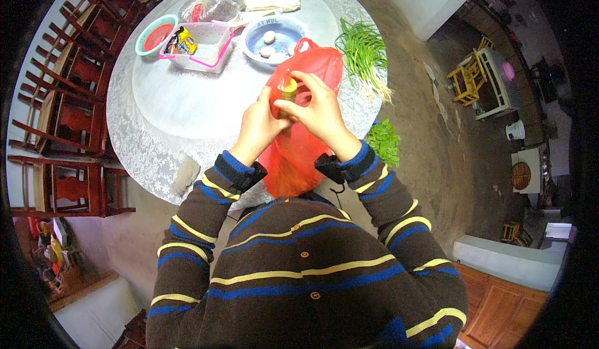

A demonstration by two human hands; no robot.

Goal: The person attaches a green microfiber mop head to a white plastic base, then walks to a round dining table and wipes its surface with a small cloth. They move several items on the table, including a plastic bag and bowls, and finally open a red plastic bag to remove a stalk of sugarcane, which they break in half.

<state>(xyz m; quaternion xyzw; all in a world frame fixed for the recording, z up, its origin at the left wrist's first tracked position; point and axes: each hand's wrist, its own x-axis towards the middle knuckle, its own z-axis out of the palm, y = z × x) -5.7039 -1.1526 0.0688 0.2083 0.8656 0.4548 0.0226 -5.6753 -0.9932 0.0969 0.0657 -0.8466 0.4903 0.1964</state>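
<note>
Between my two hands is a small round container with a yellow top (pixel 289 87) and a darker body. My left hand (pixel 259 124) is closed around its left side and lower part. The fingers and thumb of my right hand (pixel 318 107) curve around the upper part, near the yellow top. A thin red plastic bag (pixel 292 162) lies at the table's near edge, under and behind my hands, its handles toward the far side. Beyond the bag stands a blue-and-white basin (pixel 245 44) holding several white, egg-shaped things (pixel 267 52).
On the round lace-covered table (pixel 146 155) stand a pink-rimmed clear basket (pixel 215 40) with a yellow-black packet (pixel 182 40), and a pale green bowl (pixel 140 44). Spring onions (pixel 364 46) lie at the right; leafy greens (pixel 383 142) are lower. Dark red wooden chairs (pixel 78 124) line the left.
</note>
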